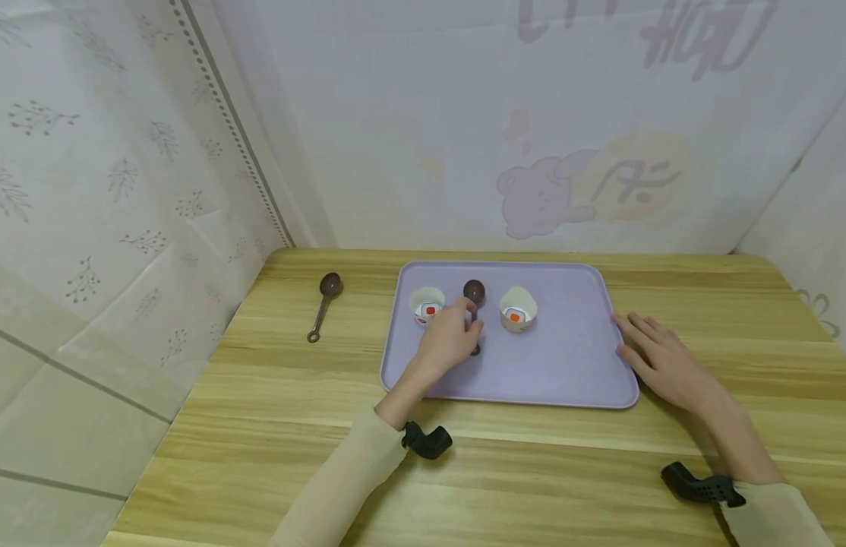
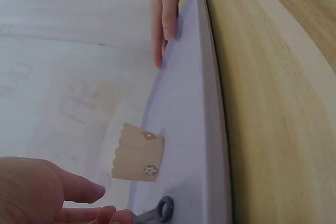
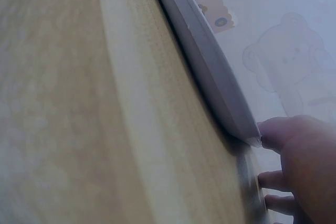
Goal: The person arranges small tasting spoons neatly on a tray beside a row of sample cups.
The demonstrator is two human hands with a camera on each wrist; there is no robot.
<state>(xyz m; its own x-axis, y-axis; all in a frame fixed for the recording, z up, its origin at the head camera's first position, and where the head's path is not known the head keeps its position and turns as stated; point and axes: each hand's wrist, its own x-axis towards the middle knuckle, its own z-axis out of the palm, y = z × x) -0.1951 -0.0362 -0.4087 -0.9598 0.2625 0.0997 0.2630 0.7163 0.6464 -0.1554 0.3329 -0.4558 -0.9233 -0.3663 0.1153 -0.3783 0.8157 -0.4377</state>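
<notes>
On the lilac tray (image 1: pixel 566 380) lies a brown measuring spoon (image 1: pixel 474 291), its bowl toward the back and its ring-ended handle toward the front. My left hand (image 1: pixel 445 338) is over the handle, fingertips right at it; in the left wrist view the thumb stands apart, above the handle ring (image 2: pixel 167 209). Paper baking cups stand on both sides of this spoon: the left cup (image 1: pixel 423 295) shows a red spot inside, the right cup (image 1: pixel 522 298) an orange one. With fingers spread, my right hand (image 1: pixel 669 365) rests at the tray's right edge, thumb touching the rim (image 3: pixel 252 129).
A second brown measuring spoon (image 1: pixel 330 285) lies on the wooden table (image 1: pixel 314 456) left of the tray. Printed white cloth (image 1: pixel 396 152) hangs behind the table and along its sides. Black wrist mounts (image 1: pixel 428 442) sit at both sleeves.
</notes>
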